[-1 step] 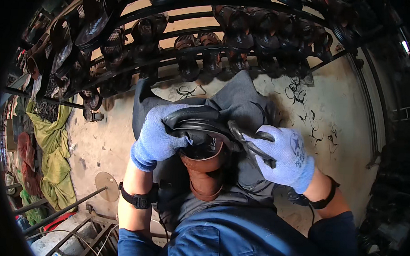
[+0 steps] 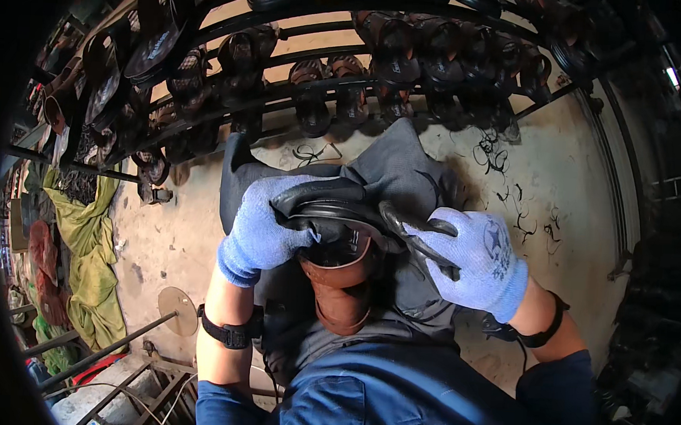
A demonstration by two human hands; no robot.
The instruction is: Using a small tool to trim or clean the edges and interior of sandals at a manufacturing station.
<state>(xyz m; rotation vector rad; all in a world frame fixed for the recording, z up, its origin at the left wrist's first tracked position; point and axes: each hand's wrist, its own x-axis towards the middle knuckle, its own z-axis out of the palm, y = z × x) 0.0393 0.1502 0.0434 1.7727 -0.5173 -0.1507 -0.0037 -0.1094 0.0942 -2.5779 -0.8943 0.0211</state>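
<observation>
Over my lap, my left hand, in a blue glove with black-coated fingers, grips a sandal by its sole. The sandal has a black sole and wide brown straps that hang toward me. My left thumb presses near the inside of the sole, and the fingers wrap over its outer side. At the sandal's right end is my right hand, gloved the same way. Its fingers are bent together, with the black fingertips close to the sole's edge. Whatever those fingers hold is too dark to make out.
Racks ahead carry several rows of sandals. Thin black scraps lie on the floor at the right. To the left are a yellow-green cloth, a metal rod with a round disc and a metal frame.
</observation>
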